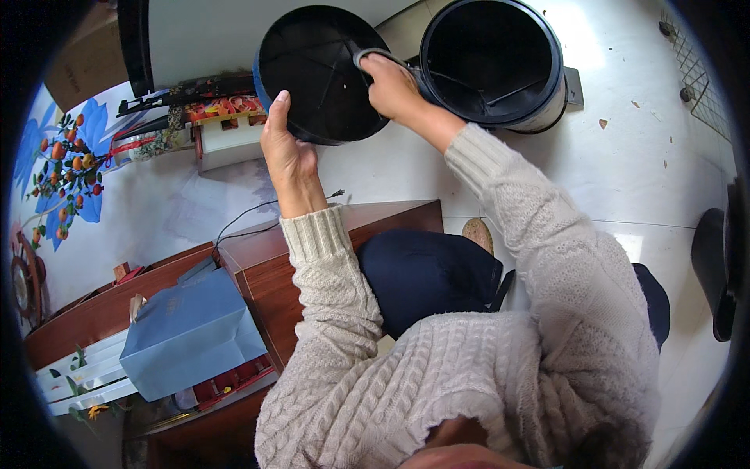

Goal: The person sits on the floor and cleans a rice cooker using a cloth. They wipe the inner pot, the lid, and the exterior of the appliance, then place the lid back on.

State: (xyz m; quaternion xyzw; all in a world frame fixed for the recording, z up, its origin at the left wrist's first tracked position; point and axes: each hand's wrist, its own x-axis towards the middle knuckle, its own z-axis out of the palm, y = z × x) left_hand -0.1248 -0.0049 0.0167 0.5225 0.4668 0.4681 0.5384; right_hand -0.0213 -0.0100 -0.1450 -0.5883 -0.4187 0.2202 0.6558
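A round bin (491, 53) with a black interior stands on the floor at the upper right, a flat grey pedal-like piece (574, 89) jutting from its right side. Left of it, a round black lid (316, 76) shows its hollow underside and appears joined to the bin near my right wrist. My left hand (287, 138) grips the lid's lower left edge, thumb up along the rim. In my right hand (389, 85) is a folded grey cloth (375, 54), pressed against the right part of the lid's inside. Small light specks show on the dark surface.
A dark wooden cabinet (334, 228) stands beside my left arm, with a loose plug cord (252, 208) on top. Nearer sits a blue paper bag (190, 334). Artificial fruit branches (73, 158) rise at left. Debris bits (603, 123) and a wire rack (700, 76) lie right.
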